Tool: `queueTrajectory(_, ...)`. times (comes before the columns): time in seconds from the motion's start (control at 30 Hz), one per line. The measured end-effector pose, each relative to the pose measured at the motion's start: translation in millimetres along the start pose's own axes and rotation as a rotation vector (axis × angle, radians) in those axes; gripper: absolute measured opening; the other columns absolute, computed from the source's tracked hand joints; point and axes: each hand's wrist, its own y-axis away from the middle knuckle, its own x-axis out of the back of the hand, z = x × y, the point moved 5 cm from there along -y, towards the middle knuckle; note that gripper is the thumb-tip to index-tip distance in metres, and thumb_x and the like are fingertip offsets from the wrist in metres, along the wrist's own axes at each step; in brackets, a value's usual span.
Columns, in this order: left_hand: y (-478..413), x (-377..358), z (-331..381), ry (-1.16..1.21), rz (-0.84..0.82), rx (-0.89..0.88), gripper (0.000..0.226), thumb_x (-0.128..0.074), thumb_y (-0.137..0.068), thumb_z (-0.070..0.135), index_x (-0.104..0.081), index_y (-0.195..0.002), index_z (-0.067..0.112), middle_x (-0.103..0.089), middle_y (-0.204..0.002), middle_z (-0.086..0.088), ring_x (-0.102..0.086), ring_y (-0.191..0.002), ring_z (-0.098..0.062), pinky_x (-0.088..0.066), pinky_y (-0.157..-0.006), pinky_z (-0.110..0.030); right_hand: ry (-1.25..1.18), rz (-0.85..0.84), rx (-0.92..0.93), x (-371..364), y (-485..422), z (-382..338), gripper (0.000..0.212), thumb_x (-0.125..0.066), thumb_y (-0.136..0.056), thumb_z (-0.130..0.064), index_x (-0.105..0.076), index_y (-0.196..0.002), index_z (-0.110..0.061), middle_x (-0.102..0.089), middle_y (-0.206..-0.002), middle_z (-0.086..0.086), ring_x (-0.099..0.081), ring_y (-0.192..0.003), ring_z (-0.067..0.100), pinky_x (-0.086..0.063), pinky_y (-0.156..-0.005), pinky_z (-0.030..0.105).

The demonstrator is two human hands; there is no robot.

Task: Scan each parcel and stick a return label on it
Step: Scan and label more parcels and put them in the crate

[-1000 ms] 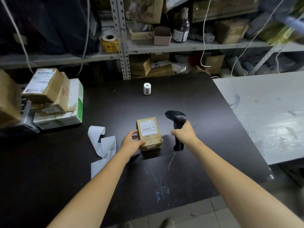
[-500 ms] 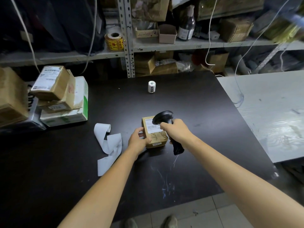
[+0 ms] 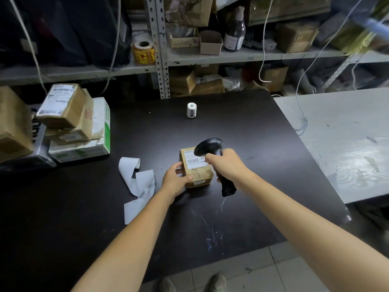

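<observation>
Small brown parcel (image 3: 195, 168) sits on the black table (image 3: 242, 127), about mid-table, white barcode label on its top face. Left hand (image 3: 174, 180) grips the parcel's near-left corner, thumb over the top edge, fingers curled along the left side. Right hand (image 3: 228, 165) wrapped tight round the handle of a black scanner (image 3: 210, 145), head of the scanner hanging over the far-right part of the parcel, covering a bit of the label; handle end pokes out below the hand, just right of the parcel. Left of the parcel, near it but apart, a curled strip of white label backing (image 3: 137, 184) lies on the table. Far side of the table, a small white label roll (image 3: 191, 110) stands upright, well apart from the parcel. Far left, a stack of parcels (image 3: 69, 123), brown ones on top of a white-green box. Behind the table, metal shelving (image 3: 160, 60) with boxes, a bottle, and a yellow sticker roll (image 3: 143, 52). Grey-white table (image 3: 347, 144) butts up on the right.
</observation>
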Motion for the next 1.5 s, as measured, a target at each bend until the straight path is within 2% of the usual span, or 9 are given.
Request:
queueTrajectory(0.13,0.9,-0.5,-0.6,0.039,-0.014,0.02,0.066,-0.072,-0.083,0.0,-0.045,-0.14,0.021,-0.055,-0.136,-0.003,-0.056,-0.114,-0.016,-0.052,-0.098,-0.039,-0.015,0.112,0.055,20.2,-8.7,18.7,0.03,-0.07,-0.083,-0.035,-0.056,-0.096,-0.012,-0.067,-0.079,0.007,-0.063,-0.061,0.022,-0.059,-0.064,0.042)
queueTrajectory(0.27,0.9,-1.5,0.9,-0.011,0.002,-0.005,0.065,-0.072,-0.084,0.003,-0.045,-0.141,0.021,-0.056,-0.134,0.001,-0.053,-0.107,-0.01,-0.049,-0.092,-0.029,0.014,0.237,-0.008,48.7,-25.2,71.4,0.023,-0.071,-0.085,-0.032,-0.065,-0.093,-0.011,-0.072,-0.082,0.01,-0.07,-0.081,0.03,-0.057,-0.083,0.047)
queueTrajectory(0.43,3.2,-3.0,0.6,-0.029,0.017,0.016,0.064,-0.071,-0.085,0.003,-0.045,-0.141,0.021,-0.055,-0.137,0.0,-0.054,-0.119,-0.016,-0.049,-0.097,-0.034,0.006,0.2,-0.164,58.0,-48.1,133.3,0.026,-0.077,-0.083,-0.028,-0.072,-0.096,-0.006,-0.07,-0.084,0.007,-0.068,-0.088,0.029,-0.053,-0.081,0.04)
queueTrajectory(0.67,6.5,-3.4,3.6,-0.067,0.046,0.045,0.061,-0.071,-0.086,0.007,-0.046,-0.141,0.02,-0.055,-0.138,0.001,-0.053,-0.124,-0.019,-0.048,-0.103,-0.04,-0.08,0.175,-0.163,58.4,-69.2,160.7,0.033,-0.08,-0.082,-0.023,-0.072,-0.11,-0.008,-0.073,-0.101,0.01,-0.068,-0.099,0.03,-0.053,-0.095,0.048)
queueTrajectory(0.77,8.3,-4.0,4.8,-0.072,0.05,0.071,0.061,-0.069,-0.087,0.006,-0.046,-0.141,0.021,-0.055,-0.137,0.001,-0.053,-0.125,-0.021,-0.048,-0.103,-0.045,0.134,0.185,-0.162,65.3,-72.0,155.9,0.035,-0.076,-0.084,-0.035,-0.071,-0.107,-0.009,-0.071,-0.098,0.009,-0.066,-0.099,0.031,-0.053,-0.088,0.038)
queueTrajectory(0.93,20.4,6.2,13.5,-0.105,0.045,0.063,0.044,-0.069,-0.087,0.012,-0.056,-0.129,0.019,-0.062,-0.122,-0.001,-0.059,-0.111,-0.019,-0.052,-0.095,-0.04,0.845,0.235,-0.086,95.3,-53.8,121.4,0.037,-0.064,-0.085,-0.053,-0.058,-0.085,-0.017,-0.066,-0.088,0.007,-0.057,-0.076,0.03,-0.044,-0.064,0.032)
queueTrajectory(1.07,39.2,52.6,13.8,-0.132,0.142,0.027,0.035,-0.064,-0.091,0.019,-0.059,-0.126,0.022,-0.063,-0.115,-0.001,-0.062,-0.093,-0.016,-0.05,-0.074,-0.022,0.902,0.226,0.021,102.7,-50.0,74.4,0.034,-0.056,-0.09,-0.047,-0.064,-0.093,-0.013,-0.069,-0.096,0.012,-0.058,-0.079,0.033,-0.045,-0.063,0.032)
queueTrajectory(1.3,60.1,176.5,-15.4,-0.205,0.376,0.101,0.029,-0.066,-0.087,0.015,-0.067,-0.116,0.018,-0.069,-0.107,-0.004,-0.062,-0.096,-0.018,-0.045,-0.08,-0.025,0.766,0.047,0.345,-18.1,-34.6,-21.9,0.033,-0.054,-0.092,-0.04,-0.066,-0.117,-0.021,-0.071,-0.108,0.002,-0.064,-0.094,0.024,-0.049,-0.074,0.032)
queueTrajectory(1.5,40.8,220.7,-38.1,-0.222,0.376,0.137,0.032,-0.069,-0.088,0.016,-0.066,-0.12,0.015,-0.069,-0.105,-0.004,-0.063,-0.097,-0.019,-0.046,-0.085,-0.025,0.75,-0.135,0.455,-143.3,-40.4,-47.6,0.032,-0.052,-0.095,-0.03,-0.063,-0.122,-0.018,-0.071,-0.112,0.004,-0.063,-0.106,0.026,-0.048,-0.093,0.037)
